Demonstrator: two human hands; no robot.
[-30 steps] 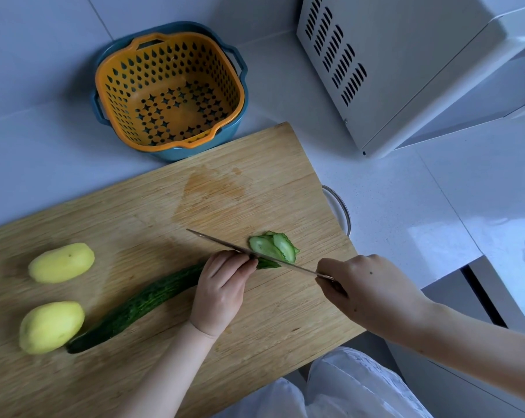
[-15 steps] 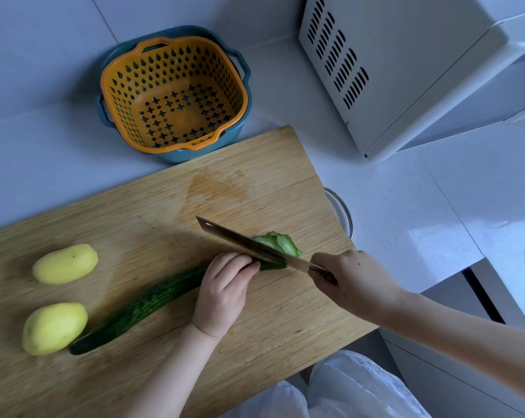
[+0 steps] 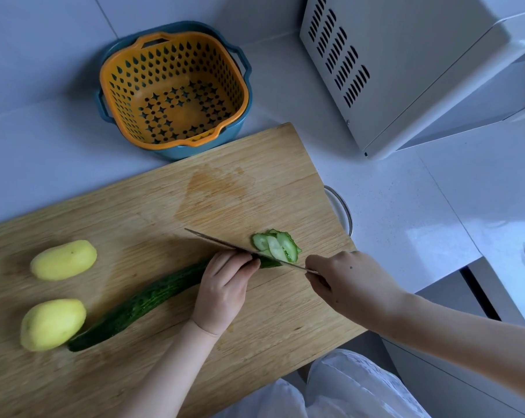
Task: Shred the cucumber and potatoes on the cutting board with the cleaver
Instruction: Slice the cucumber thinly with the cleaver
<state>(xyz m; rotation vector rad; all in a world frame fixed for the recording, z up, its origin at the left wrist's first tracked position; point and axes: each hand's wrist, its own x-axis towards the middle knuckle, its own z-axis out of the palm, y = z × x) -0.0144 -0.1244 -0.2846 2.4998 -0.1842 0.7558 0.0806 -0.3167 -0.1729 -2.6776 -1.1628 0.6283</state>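
- Your left hand (image 3: pixel 222 292) presses one cucumber (image 3: pixel 140 303) onto the cutting board (image 3: pixel 134 212); your right hand (image 3: pixel 350 285) is closed round one cleaver (image 3: pixel 225 244).
- Two potatoes (image 3: pixel 63 263) lie beyond your left hand, near the board's far-left end.
- A few slices (image 3: pixel 277 245) lie beside the blade, close to the board's right edge; the board is bare beyond the blade.

- A pale, speckled counter (image 3: pixel 406 206) is seen under soft, even light.
- A white vented appliance (image 3: pixel 406 70) is set far right.
- An orange-and-blue strainer basket (image 3: pixel 173 89) is placed far left.
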